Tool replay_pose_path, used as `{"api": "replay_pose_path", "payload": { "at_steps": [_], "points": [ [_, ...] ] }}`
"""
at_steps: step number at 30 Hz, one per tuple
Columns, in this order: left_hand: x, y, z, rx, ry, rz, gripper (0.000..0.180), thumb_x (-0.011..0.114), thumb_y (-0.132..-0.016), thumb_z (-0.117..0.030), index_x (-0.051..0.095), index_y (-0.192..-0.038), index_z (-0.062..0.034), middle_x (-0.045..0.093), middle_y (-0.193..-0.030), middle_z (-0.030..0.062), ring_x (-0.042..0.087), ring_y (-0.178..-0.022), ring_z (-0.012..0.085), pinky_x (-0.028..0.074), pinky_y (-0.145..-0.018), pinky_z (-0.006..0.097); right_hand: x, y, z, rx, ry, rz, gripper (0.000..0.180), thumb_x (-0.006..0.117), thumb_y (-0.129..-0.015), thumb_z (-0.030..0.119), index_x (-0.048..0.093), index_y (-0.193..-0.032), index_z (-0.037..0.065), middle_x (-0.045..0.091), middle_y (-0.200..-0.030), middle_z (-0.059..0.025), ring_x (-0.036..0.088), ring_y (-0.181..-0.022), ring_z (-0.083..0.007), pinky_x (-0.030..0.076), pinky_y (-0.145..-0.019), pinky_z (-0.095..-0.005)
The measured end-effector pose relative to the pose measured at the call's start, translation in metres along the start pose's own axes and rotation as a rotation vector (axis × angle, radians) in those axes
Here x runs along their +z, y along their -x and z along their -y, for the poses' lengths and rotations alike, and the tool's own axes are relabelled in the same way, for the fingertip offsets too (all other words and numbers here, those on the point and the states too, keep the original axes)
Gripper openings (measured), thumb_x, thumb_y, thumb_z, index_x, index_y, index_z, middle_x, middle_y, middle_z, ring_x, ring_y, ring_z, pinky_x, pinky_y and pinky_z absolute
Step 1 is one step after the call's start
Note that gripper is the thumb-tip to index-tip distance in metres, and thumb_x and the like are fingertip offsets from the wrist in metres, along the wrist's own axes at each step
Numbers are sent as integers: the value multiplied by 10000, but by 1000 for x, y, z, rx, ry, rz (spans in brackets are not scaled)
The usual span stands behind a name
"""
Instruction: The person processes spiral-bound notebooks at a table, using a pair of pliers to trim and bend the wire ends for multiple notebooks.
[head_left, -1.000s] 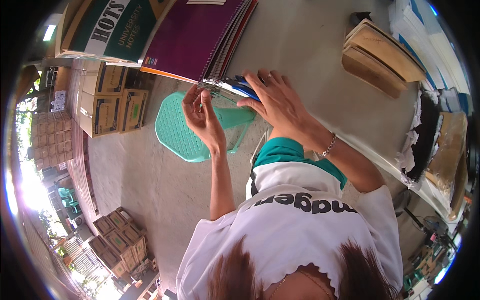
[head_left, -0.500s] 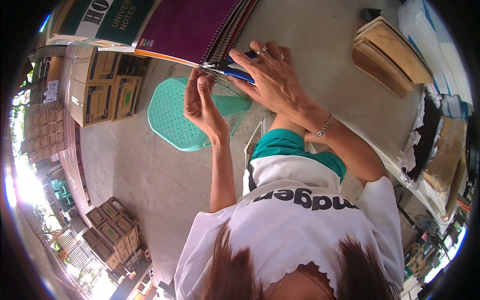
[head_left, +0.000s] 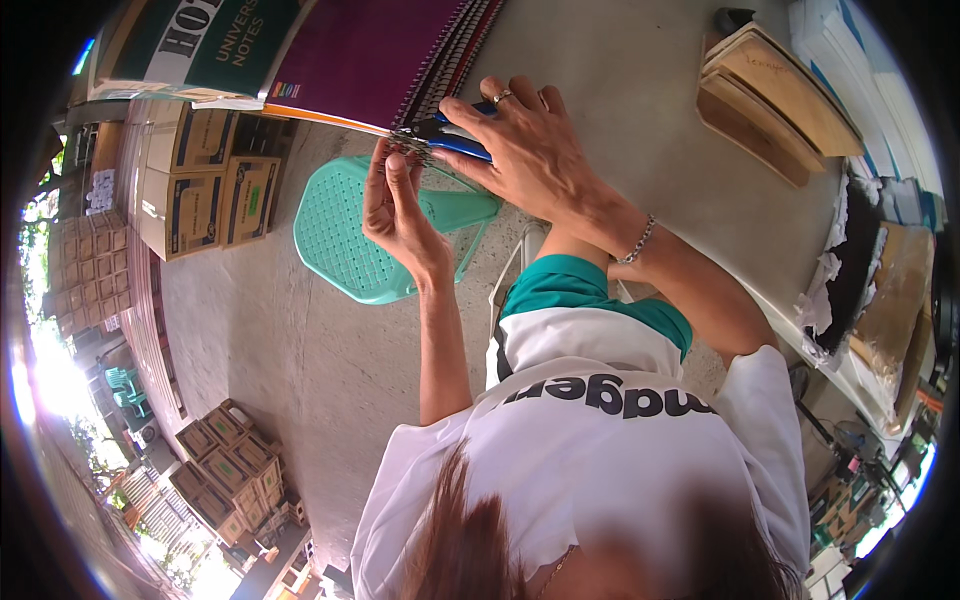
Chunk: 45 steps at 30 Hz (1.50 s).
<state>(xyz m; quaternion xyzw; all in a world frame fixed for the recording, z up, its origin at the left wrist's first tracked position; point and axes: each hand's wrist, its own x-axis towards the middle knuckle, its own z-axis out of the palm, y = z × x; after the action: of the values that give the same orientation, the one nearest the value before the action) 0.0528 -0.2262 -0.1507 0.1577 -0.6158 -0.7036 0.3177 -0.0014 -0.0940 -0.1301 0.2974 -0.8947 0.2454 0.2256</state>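
A stack of spiral-bound notebooks (head_left: 370,55), a purple cover on the near side, lies at the top of the view on a grey surface. My left hand (head_left: 400,205) reaches up to the stack's lower corner, its fingertips touching the wire spiral (head_left: 408,148). My right hand (head_left: 530,150), wearing a ring and a wrist bracelet, is closed around a blue-handled plier-like tool (head_left: 458,140) whose tip sits at the same wire end. My own white and teal shirt fills the lower middle.
A turquoise plastic chair (head_left: 350,235) stands below the hands. Cardboard boxes (head_left: 205,185) are piled at the left and more boxes (head_left: 235,465) lower left. Brown-covered book stacks (head_left: 775,100) lie upper right, paper piles (head_left: 880,290) at the right.
Both hands have stayed at the notebook's spiral corner. The right hand has slid along the blue tool and the left fingers have straightened up against the wire. The view shifted slightly.
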Motion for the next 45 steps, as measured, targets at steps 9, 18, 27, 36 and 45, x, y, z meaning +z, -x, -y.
{"api": "replay_pose_path", "payload": {
  "at_steps": [9,18,27,36,45],
  "points": [
    [-2,0,0,-6,5,27,368,635,-939,-269,636,-1192,-2,689,-1046,99,661,-965,167,536,-909,340,-3,-2,-1,-13,-3,62,431,689,-837,456,646,-1153,167,622,-1050,-110,577,-954,-239,456,-776,-404],
    [-2,-2,2,-2,-7,21,370,673,-909,-263,655,-1159,9,704,-1022,113,679,-940,166,545,-920,359,-2,-13,-7,-1,23,242,337,676,-854,433,634,-1042,156,646,-858,-40,669,-752,-213,544,-678,-361],
    [-3,-1,4,-4,-2,15,345,673,-908,-255,666,-1145,-4,709,-1019,96,678,-929,155,546,-916,347,13,-19,-25,-276,-23,-162,387,638,-871,477,643,-1068,143,627,-612,-55,655,-532,-220,520,-509,-370],
    [-4,-1,0,-63,100,39,368,617,-950,-269,588,-1204,-5,667,-1076,117,645,-1003,168,536,-926,340,-6,-15,-13,-27,-92,273,317,639,-894,391,612,-1036,109,649,-744,-57,662,-630,-217,549,-572,-373],
    [-8,-4,-3,-238,388,130,323,638,-936,-201,477,-1167,-40,538,-1149,112,585,-1071,172,481,-996,290,-8,6,-22,-17,45,32,408,652,-860,478,630,-1087,139,653,-1034,-129,622,-913,-247,480,-748,-396]
  ]
}}
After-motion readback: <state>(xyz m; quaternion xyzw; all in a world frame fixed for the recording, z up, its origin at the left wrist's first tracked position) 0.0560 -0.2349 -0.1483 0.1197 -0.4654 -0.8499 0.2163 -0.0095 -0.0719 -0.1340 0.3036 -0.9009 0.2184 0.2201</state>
